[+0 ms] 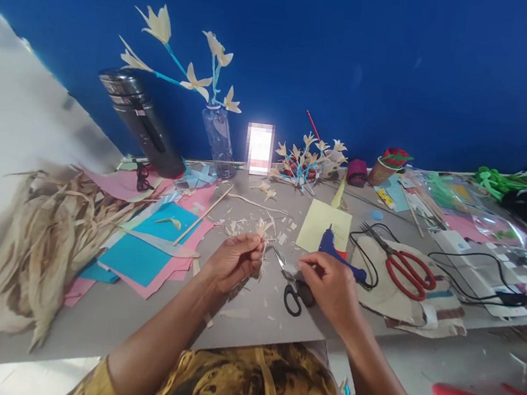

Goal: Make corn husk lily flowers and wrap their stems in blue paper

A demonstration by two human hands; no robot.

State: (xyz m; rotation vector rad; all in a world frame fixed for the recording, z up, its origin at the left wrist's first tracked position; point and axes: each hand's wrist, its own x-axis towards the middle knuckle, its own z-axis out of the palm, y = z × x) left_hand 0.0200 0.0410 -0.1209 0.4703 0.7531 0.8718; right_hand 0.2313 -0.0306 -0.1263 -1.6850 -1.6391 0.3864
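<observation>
Head view: I logged the left hand pinched narrow on a small pale flower piece, held over the middle of the table among pale scraps. I recorded the right hand with fingers curled and tips drawn nearly together; whether anything thin sat between them I could not tell. Black-handled scissors lay between the hands, blades angled toward the flower piece.

I noted a blue glue gun just beyond the right hand, its nozzle over a yellow sheet. To its right, red-handled scissors rested on a folded cloth, near a white power strip.

On the left I observed blue paper over pink paper, a thin stick, and a heap of dry husks at the table's side.

Along the blue wall I listed a dark flask, a clear bottle bearing pale flowers on blue stems, a cluster of smaller flowers, and a cup topped with red and green.
</observation>
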